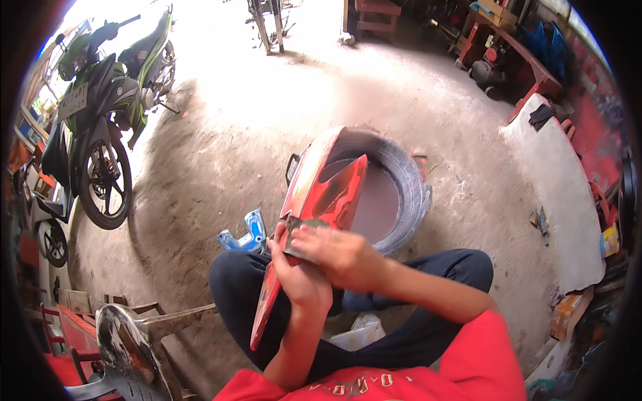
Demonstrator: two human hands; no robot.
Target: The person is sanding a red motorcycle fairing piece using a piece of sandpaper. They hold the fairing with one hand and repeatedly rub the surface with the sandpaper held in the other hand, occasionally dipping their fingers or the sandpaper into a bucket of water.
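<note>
A long red motorcycle body panel with dark worn patches lies slanted over my lap, its far end resting over the rim of a round dark tub. Greyish, murky water fills the bottom of that tub. My left hand grips the panel's near part from below, thumb and fingers along its edge. On top of the panel, my right hand presses a dark, wet-looking piece of sandpaper flat with its fingers. The two hands almost touch. The sandpaper's underside is hidden.
A blue-and-white plastic part lies on the concrete floor beside my left knee. Motorcycles stand at the left. A scuffed stool-like object is at lower left. A whitish slab and a red bench line the right side.
</note>
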